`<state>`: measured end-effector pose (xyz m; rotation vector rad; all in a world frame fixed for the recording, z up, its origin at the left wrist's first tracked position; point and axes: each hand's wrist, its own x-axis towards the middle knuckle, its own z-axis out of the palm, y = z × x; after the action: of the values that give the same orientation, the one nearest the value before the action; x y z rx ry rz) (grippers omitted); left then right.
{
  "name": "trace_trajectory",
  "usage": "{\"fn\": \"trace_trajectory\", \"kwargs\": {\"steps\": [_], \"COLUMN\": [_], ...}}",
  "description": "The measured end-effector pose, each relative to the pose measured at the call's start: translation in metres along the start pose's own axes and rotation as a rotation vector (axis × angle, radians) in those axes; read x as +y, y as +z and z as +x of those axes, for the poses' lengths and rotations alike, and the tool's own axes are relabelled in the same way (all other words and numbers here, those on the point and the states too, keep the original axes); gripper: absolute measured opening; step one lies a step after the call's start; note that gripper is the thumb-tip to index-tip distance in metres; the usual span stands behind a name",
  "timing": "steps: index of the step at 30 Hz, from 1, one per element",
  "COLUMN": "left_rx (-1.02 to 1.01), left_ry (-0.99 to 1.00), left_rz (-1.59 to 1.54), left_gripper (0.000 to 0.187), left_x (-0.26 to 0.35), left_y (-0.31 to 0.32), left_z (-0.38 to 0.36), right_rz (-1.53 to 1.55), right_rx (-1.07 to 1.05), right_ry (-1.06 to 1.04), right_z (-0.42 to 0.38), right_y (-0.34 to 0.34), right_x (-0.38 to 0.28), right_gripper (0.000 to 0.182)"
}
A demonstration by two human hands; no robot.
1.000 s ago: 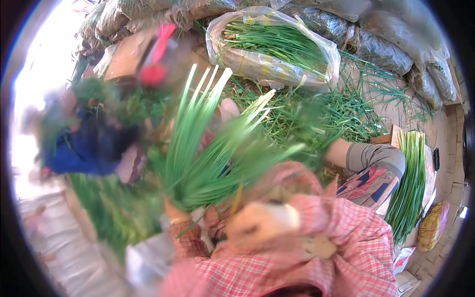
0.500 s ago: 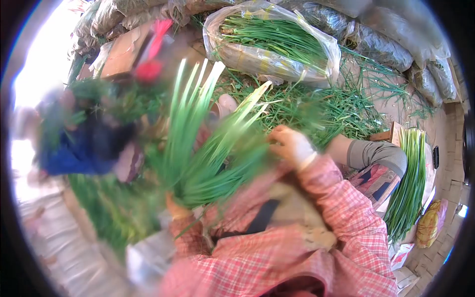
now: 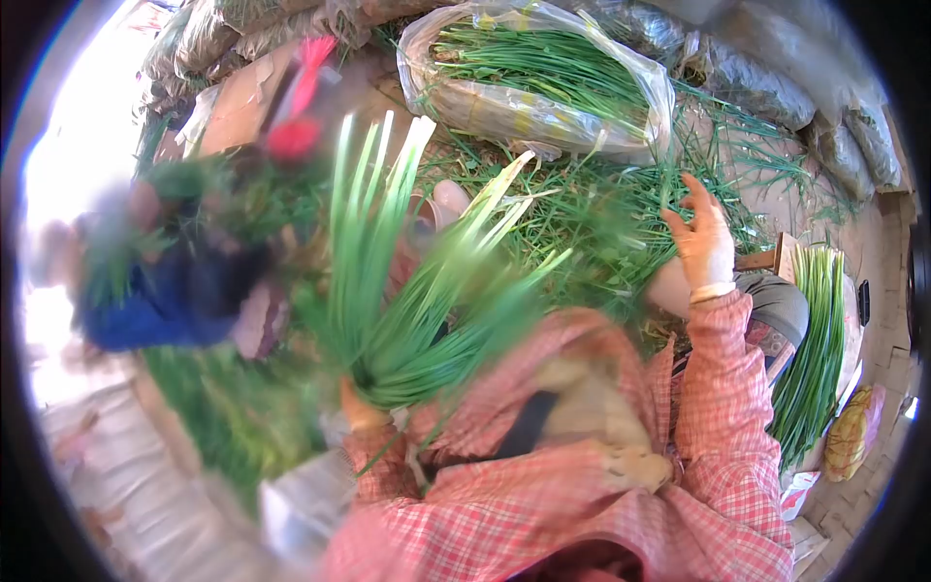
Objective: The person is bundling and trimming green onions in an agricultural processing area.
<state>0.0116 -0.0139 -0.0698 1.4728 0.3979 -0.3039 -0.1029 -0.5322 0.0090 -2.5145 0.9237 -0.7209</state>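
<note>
My left hand (image 3: 363, 409), partly hidden by leaves, is closed around a bunch of garlic chives (image 3: 388, 320). The pale stem ends fan upward and away from me, while the green leaves blur near the grip. Off to the right, my right hand (image 3: 706, 242) wears a thin glove and is raised above the loose green trimmings (image 3: 621, 228). Its fingers are spread apart, with nothing clearly held between them. A neat pile of chives (image 3: 810, 359) lies beyond my right knee.
An open clear plastic bag (image 3: 543, 121) full of chives lies ahead, with stuffed bags (image 3: 756, 92) stacked behind it. A cardboard box (image 3: 233, 102) stands back left. Blurred greens (image 3: 223, 407) and a blue item (image 3: 160, 306) are at left. A wooden piece (image 3: 781, 257) stands by the right pile.
My right hand has moved right and away from the bunch, and its fingers have spread. My left hand keeps the chives in nearly the same place.
</note>
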Motion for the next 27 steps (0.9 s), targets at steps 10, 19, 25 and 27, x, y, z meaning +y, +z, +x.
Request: {"fn": "trace_trajectory", "kwargs": {"steps": [10, 19, 25, 27], "left_rx": [-0.097, -0.065, -0.085, -0.089], "left_ry": [-0.064, -0.198, -0.199, -0.199], "left_rz": [-0.144, -0.278, -0.276, -0.266], "left_gripper": [0.038, 0.037, 0.039, 0.04], "left_x": [0.015, -0.016, -0.023, -0.02], "left_y": [0.016, -0.01, -0.006, -0.006], "left_z": [-0.009, 0.007, 0.011, 0.011], "right_rz": [0.704, 2.243, 0.359, 0.798], "right_rx": [-0.556, -0.791, -0.201, -0.602], "right_ry": [-0.27, -0.026, 0.154, 0.374], "right_z": [-0.02, -0.013, -0.008, -0.009], "right_y": [0.055, -0.07, 0.006, 0.004], "right_x": [-0.156, -0.002, 0.042, -0.064], "right_gripper": [0.031, 0.027, 0.049, 0.041]}}
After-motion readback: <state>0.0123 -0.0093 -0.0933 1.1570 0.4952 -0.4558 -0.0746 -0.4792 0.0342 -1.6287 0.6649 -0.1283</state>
